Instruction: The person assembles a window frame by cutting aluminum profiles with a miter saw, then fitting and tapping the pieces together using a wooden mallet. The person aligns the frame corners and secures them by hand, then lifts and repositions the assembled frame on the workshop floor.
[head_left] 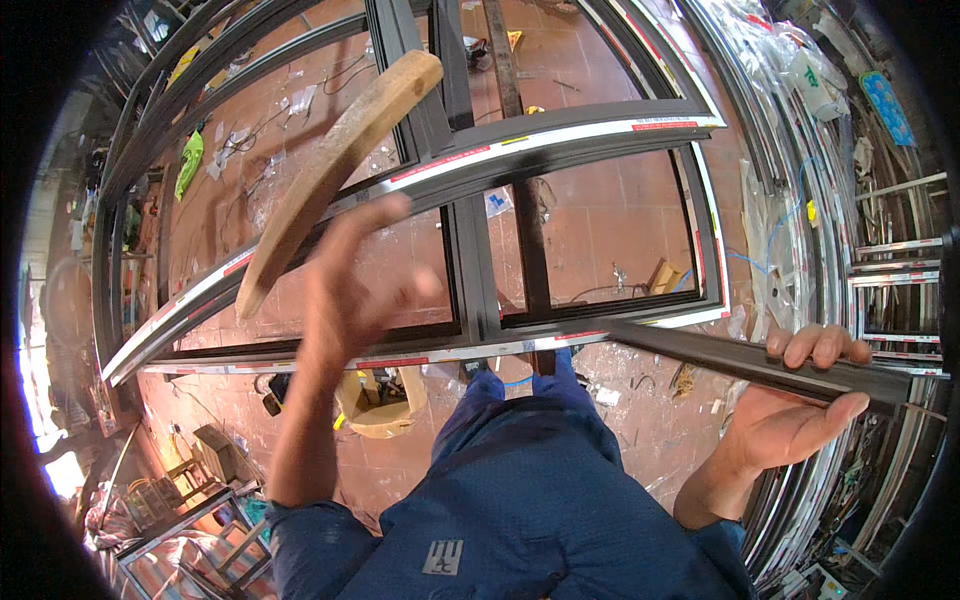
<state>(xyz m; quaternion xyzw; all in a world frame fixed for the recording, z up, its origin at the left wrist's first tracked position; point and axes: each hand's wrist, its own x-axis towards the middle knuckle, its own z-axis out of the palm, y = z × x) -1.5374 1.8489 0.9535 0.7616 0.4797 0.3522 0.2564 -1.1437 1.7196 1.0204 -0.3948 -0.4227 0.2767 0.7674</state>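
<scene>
At the left, a wooden bar (335, 170) slants across the dark window frame; whether it rests there or hangs clear cannot be told. It looks solid and stiff, moderately heavy, with rough faces that should not slip, and its middle would be the balanced place to hold it. Just beside it the left hand (345, 265) is blurred, fingers loosely spread, and seems to hold nothing; whether it touches the wood is unclear. Further right, the window frame (468, 262) spans the view above the tiled floor (590, 225); it looks rigid but broad and awkward, best lifted by two outer bars. To its right, a dark strip (700, 352) runs from the frame's near edge to the right hand (780, 425), which is closed around its outer part, fingers over the top and thumb below. The strip looks light, stiff and smooth, its finish perhaps easily scratched; a grip nearer mid-length would steady it.
</scene>
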